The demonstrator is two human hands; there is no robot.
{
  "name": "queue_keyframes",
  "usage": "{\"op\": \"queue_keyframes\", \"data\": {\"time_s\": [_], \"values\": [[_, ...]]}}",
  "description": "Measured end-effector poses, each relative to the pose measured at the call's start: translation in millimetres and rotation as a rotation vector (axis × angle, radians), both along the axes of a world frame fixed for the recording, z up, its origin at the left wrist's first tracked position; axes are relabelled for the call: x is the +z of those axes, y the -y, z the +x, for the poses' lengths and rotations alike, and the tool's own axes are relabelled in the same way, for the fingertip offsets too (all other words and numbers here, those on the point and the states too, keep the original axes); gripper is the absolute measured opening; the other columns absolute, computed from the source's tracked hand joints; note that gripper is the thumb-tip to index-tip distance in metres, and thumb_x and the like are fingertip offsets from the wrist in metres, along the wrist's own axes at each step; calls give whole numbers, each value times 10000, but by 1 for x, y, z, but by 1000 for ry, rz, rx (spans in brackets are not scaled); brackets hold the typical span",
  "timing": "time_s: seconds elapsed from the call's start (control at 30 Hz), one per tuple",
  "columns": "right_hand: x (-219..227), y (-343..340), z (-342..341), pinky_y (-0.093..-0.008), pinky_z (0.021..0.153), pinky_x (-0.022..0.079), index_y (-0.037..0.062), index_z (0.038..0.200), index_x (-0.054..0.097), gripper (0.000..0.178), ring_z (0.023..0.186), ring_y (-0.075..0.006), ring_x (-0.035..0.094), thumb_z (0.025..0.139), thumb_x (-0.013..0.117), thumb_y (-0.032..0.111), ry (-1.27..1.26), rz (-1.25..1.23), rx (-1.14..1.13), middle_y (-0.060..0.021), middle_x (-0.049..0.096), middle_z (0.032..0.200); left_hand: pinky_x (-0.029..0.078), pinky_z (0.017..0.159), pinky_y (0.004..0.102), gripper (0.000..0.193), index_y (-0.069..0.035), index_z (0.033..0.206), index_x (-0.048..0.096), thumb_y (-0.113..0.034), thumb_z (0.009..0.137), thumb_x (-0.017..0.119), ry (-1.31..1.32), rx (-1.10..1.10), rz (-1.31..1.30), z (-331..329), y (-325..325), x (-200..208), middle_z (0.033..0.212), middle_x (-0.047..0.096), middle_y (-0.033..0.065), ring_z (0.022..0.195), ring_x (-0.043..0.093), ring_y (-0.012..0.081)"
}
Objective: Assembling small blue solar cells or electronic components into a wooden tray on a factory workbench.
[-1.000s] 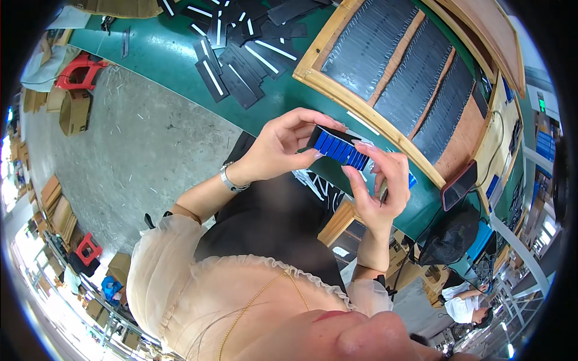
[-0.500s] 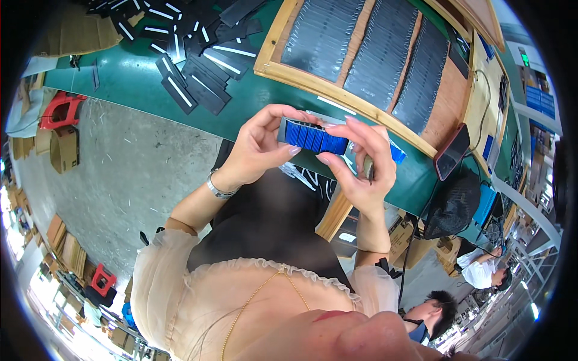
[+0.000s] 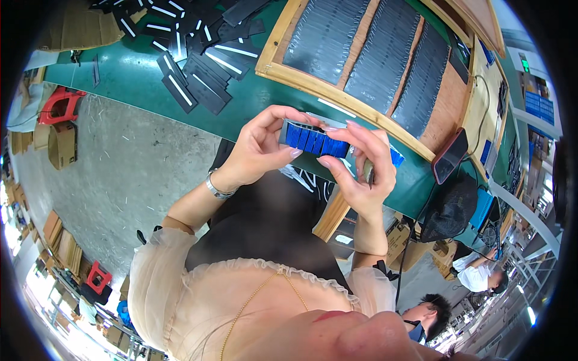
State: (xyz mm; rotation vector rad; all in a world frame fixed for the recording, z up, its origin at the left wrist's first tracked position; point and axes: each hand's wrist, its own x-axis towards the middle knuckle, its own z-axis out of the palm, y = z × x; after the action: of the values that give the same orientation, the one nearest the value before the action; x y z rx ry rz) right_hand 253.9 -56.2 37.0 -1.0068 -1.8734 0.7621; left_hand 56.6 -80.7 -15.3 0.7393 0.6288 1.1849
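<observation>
The row of thin blue pieces (image 3: 308, 139) is above the green bench (image 3: 132, 67), its left end pinched by the left hand (image 3: 262, 146); the right hand (image 3: 368, 192) grips the other. On both hands, fingers part only to its width. It looks light, likely to splay; gentle end pressure suits. Versus 1.0 s ago, it lies more level in view.

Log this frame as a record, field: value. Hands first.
left hand: grips left end of blue-faced stack
right hand: grips stack's right end; small object against palm, kind unclear
surface: green table
table, upper left: loose black pieces, some with white strips
beyond hands: wooden tray holding rows of dark flat pieces
</observation>
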Motion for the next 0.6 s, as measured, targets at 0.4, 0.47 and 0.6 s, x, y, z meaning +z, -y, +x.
{"op": "queue_keyframes", "data": {"time_s": [0.4,0.47,0.6], "values": [[13,3,3,-277,708,456,62,1230,628,661,803,-181,554,618,877,67,217,-72,-60,-37,737,1014,403,1100,401,455,-28,1239,500,66,824,663,94,-12,-13,-2,0,-1,1285,566,159,1264,524,242],[11,5,6,-284,726,462,67,1229,631,662,803,-190,559,615,877,74,283,-78,-74,-34,735,1021,420,1095,421,490,-39,1260,485,34,824,696,73,-14,4,-1,-1,0,1264,566,153,1259,529,259],[6,12,8,-297,745,469,62,1213,642,629,773,-198,550,626,867,58,239,-51,-112,-29,738,1009,529,889,320,371,-3,1252,521,-52,904,637,-50,-61,-56,-18,-4,15,1171,618,135,1055,622,196]]}}
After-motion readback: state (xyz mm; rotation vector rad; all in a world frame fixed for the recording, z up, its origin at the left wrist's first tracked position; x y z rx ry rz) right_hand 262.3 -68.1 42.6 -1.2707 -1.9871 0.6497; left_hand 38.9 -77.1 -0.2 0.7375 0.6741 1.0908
